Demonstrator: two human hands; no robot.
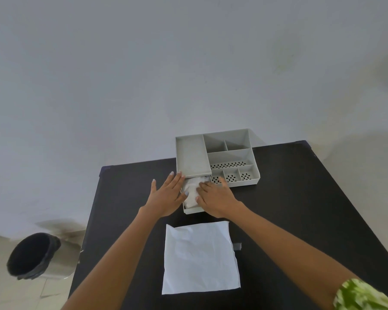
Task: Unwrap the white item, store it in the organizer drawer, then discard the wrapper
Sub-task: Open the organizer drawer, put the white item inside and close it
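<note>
A grey organizer (229,153) with several compartments stands at the far side of the black table (300,209). Its drawer (193,210) is pulled out toward me. A white crumpled item (192,189) lies inside the drawer. My left hand (166,195) rests flat with fingers spread on the drawer's left side, touching the item. My right hand (215,198) lies on the drawer's right side, fingertips pressing on the item. A flat white square wrapper (199,256) lies spread on the table close to me, between my forearms.
A round bin (36,256) with a dark liner stands on the floor left of the table. A pale wall rises behind the table. A small grey tape patch (237,245) shows beside the wrapper's right edge.
</note>
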